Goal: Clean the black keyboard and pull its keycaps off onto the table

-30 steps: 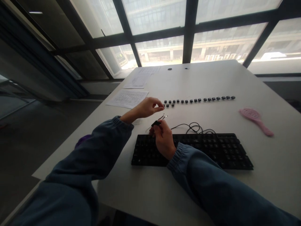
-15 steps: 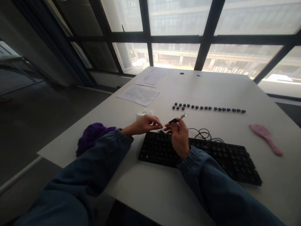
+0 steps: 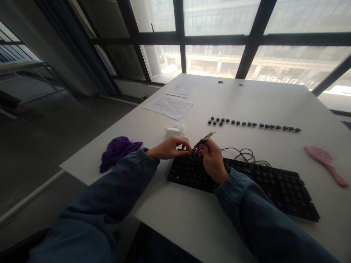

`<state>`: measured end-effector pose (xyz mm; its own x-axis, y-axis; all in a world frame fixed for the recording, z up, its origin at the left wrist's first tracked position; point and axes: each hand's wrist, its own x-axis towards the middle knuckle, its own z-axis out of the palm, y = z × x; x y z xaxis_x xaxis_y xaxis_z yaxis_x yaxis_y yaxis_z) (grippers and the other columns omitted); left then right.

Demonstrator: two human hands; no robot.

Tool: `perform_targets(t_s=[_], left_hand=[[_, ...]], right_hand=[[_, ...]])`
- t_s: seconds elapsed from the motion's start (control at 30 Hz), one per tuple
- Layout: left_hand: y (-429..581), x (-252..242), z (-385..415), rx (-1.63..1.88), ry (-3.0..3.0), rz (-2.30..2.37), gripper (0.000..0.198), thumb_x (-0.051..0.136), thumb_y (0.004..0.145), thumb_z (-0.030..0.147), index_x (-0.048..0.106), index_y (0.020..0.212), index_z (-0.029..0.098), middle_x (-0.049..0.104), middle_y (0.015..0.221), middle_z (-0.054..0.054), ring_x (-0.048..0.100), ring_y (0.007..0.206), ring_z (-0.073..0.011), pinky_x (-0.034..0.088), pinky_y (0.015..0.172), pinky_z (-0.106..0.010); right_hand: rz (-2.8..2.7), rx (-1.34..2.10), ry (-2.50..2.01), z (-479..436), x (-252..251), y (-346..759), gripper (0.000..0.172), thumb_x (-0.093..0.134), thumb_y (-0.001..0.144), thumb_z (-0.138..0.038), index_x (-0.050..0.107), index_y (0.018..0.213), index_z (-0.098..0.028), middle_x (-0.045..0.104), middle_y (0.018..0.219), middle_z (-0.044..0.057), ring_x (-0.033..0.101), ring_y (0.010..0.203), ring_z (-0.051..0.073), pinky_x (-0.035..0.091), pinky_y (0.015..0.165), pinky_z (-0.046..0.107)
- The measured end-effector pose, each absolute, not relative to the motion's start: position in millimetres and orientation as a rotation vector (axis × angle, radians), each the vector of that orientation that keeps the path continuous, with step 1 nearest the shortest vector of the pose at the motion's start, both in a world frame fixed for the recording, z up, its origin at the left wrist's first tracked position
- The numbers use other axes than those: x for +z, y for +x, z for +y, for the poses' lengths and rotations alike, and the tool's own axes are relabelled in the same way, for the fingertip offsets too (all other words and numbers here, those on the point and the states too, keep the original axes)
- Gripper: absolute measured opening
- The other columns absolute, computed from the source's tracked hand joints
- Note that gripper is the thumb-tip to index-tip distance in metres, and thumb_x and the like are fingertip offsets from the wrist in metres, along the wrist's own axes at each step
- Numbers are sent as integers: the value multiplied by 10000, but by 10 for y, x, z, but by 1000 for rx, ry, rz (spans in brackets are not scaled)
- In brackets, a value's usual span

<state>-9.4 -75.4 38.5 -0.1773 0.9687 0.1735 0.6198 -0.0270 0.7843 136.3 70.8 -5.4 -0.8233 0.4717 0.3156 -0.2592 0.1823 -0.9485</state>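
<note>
The keycap puller (image 3: 204, 139) sits pinched in your right hand (image 3: 212, 160), its black grip between the fingers and its thin wire end pointing up and away, over the far-left corner of the keyboard (image 3: 244, 182). Your left hand (image 3: 170, 148) is closed in a pinch at that same corner, fingertips just beside the puller; whether it grips a keycap is too small to tell. The wire prongs look slim and springy, so I judge they could slip off a cap or scrape a neighbouring key if they go in tilted. A cap that pops free could jump off the near counter (image 3: 192, 223) edge. Beyond your hands, the keyboard's cable (image 3: 244, 155) lies coiled, and a row of loose keycaps (image 3: 253, 124) stands well apart. A purple cloth (image 3: 117, 149) rests left, a pink brush (image 3: 325, 164) far right.
</note>
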Motion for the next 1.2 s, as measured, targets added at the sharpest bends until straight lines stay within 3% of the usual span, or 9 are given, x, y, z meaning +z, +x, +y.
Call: perform_targets(t_s=[0.3, 0.63, 1.2], left_hand=[[-136, 249, -758, 1021, 1922, 1863, 205, 619, 953, 320, 721, 887, 155, 697, 891, -100, 599, 873, -187, 487, 834, -322], [-158, 209, -772, 749, 2183, 1961, 201, 566, 960, 308, 698, 842, 212, 681, 880, -81, 564, 914, -210, 460, 880, -337], [-165, 177, -762, 837, 2147, 1928, 185, 645, 937, 308, 768, 821, 231, 733, 925, -93, 609, 912, -198, 497, 867, -326]], right_hand=[[-2096, 1555, -163, 693, -38, 1415, 121, 488, 949, -234, 570, 864, -209, 596, 668, -18, 543, 624, 148, 422, 629, 286], [-2283, 1218, 27, 644, 19, 1470, 188, 433, 948, -147, 487, 786, -225, 557, 826, 28, 529, 758, 175, 420, 695, 291], [-2405, 1070, 33, 615, 17, 1505, 175, 436, 956, -145, 537, 837, -226, 580, 876, 45, 561, 791, 188, 433, 713, 297]])
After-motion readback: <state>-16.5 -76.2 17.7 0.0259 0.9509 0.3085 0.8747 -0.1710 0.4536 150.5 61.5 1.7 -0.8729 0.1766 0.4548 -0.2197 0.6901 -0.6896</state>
